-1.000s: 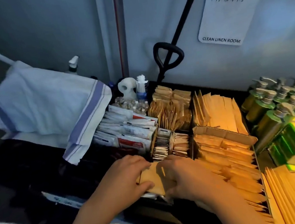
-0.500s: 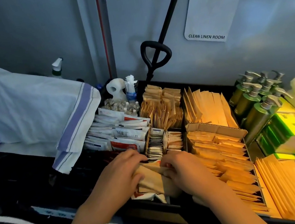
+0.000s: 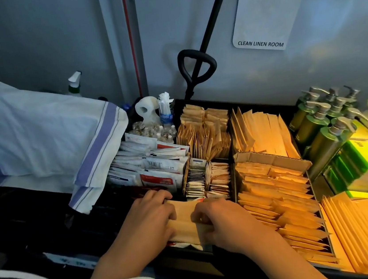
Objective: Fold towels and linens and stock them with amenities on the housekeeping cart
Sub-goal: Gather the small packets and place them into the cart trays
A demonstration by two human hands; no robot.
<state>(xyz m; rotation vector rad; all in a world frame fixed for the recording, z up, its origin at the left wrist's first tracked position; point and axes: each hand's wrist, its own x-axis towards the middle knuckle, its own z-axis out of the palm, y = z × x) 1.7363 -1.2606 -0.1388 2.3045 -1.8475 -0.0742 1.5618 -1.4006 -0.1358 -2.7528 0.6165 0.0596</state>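
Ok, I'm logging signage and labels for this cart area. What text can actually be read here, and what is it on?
"干净布草间": top line of the white wall sign.
"CLEAN LINEN ROOM": bottom line of the same sign.
White and red sachets: printing and barcodes, too small to read.
Green boxes: markings blurred.
Pump bottles: no readable label.
Small blue-labelled bottle: too blurred to read.

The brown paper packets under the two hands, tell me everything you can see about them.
The brown paper packets are flat, kraft-coloured sachets bunched in a small stack in the near compartment of the cart tray, in front of the small white sachets. The left hand and right hand grip them from either side, fingers curled over their top edges. Any printing is hidden.
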